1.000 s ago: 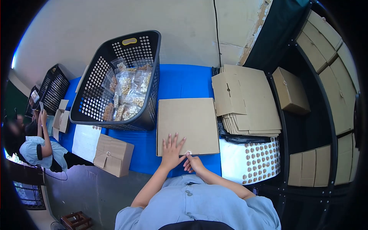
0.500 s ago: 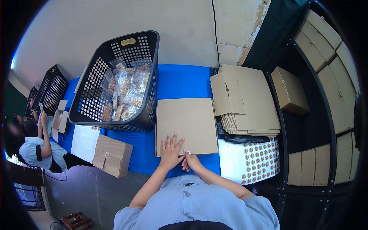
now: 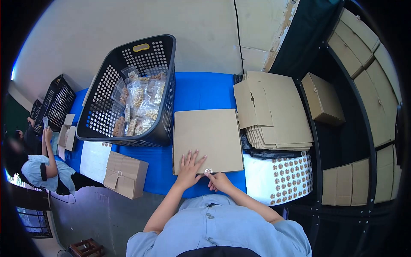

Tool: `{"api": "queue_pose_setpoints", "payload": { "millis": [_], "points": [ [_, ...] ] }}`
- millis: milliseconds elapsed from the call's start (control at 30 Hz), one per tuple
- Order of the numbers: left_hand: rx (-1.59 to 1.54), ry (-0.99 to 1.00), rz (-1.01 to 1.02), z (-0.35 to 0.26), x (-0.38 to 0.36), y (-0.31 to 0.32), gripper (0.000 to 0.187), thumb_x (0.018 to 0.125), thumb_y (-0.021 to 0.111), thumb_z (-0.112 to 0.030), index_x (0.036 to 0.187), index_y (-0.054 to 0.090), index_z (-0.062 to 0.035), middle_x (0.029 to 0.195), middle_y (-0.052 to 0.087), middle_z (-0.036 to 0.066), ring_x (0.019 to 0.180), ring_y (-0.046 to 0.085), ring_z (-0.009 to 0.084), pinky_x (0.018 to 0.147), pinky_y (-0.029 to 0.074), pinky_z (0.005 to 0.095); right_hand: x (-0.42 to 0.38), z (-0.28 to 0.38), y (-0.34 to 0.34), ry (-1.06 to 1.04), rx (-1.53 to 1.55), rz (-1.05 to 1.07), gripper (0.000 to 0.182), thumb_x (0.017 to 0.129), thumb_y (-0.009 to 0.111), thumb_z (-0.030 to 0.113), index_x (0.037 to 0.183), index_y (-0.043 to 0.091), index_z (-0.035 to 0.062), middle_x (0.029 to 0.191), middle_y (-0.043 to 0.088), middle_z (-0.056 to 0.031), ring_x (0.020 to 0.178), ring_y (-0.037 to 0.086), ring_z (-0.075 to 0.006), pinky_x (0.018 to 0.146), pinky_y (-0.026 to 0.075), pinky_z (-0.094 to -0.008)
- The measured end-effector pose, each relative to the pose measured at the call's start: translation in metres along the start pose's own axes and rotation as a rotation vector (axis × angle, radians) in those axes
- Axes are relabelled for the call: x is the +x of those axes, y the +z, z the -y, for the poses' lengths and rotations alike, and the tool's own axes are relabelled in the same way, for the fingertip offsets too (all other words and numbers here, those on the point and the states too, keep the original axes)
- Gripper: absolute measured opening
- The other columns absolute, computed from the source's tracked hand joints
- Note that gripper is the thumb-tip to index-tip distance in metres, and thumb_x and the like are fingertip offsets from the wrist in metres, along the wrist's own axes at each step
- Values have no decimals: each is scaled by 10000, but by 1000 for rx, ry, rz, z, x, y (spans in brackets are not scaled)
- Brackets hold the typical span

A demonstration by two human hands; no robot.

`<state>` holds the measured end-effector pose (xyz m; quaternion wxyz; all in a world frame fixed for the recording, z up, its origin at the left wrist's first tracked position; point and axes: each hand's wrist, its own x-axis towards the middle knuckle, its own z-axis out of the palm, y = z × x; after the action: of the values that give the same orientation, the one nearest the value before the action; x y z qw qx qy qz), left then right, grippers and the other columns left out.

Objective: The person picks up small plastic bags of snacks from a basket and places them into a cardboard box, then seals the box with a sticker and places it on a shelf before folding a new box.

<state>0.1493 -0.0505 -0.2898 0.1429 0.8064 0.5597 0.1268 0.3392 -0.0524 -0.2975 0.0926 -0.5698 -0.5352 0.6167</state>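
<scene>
A closed brown cardboard box (image 3: pixel 207 132) lies on the blue tablecloth in front of me. My left hand (image 3: pixel 189 171) rests flat on its lid near the front edge, fingers spread. At the middle of that edge is a small round sticker (image 3: pixel 208 170). My right hand (image 3: pixel 221 182) is there too, its thumb and fingertip pressed against the sticker and the other fingers curled below the rim. To the right, a white sheet of round stickers (image 3: pixel 291 177) lies on the table.
A black basket (image 3: pixel 167 98) holding bagged snacks stands at left. Flattened cartons (image 3: pixel 282 111) are stacked at right, beside a black shelf (image 3: pixel 338 145) with boxes. A closed box (image 3: pixel 126 173) sits at the table's left front. Another person (image 3: pixel 47 169) works farther left.
My right hand has shifted slightly at the front edge, and the round sticker now shows more fully on the box. The left hand stays on the lid.
</scene>
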Motion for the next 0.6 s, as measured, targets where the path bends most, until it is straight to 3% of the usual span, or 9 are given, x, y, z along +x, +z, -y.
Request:
{"api": "queue_pose_setpoints", "payload": {
  "millis": [67,133,167,233,333,600],
  "points": [
    [-20,-8,27,-4,1,-12,938,704,805,-269,1498,306,-294,1563,216,139,1444,180,382,1152,128,585,3,-12,2,-34,-18,3,576,973,519,445,696,666,-38,574,636,-126,477,623,-199,466,508,-307],
    [-43,-13,56,-6,1,-15,963,684,821,-252,1496,306,-304,1563,215,133,1445,181,378,1156,127,578,7,-20,5,-519,-366,-382,518,938,581,421,711,676,-35,597,644,-162,500,637,-281,490,514,-360],
    [-35,-18,50,-6,1,-14,977,671,829,-250,1495,307,-304,1563,213,131,1445,180,377,1158,129,573,7,-19,2,-519,-368,-383,518,938,581,421,711,676,-35,597,644,-162,500,637,-281,490,514,-360],
    [-27,-26,44,-7,1,-12,991,658,837,-248,1494,308,-304,1563,212,130,1446,178,376,1161,130,569,6,-14,-4,-542,-710,-403,481,907,609,416,715,687,-18,638,647,-187,543,638,-343,517,514,-411],
    [-20,-34,29,-6,2,-10,977,666,830,-204,1491,316,-304,1558,230,123,1443,194,370,1160,144,567,4,-13,7,-477,-672,-564,476,895,619,424,684,689,3,620,640,-177,561,641,-347,529,515,-420],
    [17,-42,-11,-2,1,-4,927,702,796,-161,1488,325,-298,1558,248,98,1436,224,355,1161,165,552,13,-30,-6,-377,-574,-542,454,874,650,409,685,695,-1,576,621,-170,548,634,-344,528,507,-415]
  ]
}}
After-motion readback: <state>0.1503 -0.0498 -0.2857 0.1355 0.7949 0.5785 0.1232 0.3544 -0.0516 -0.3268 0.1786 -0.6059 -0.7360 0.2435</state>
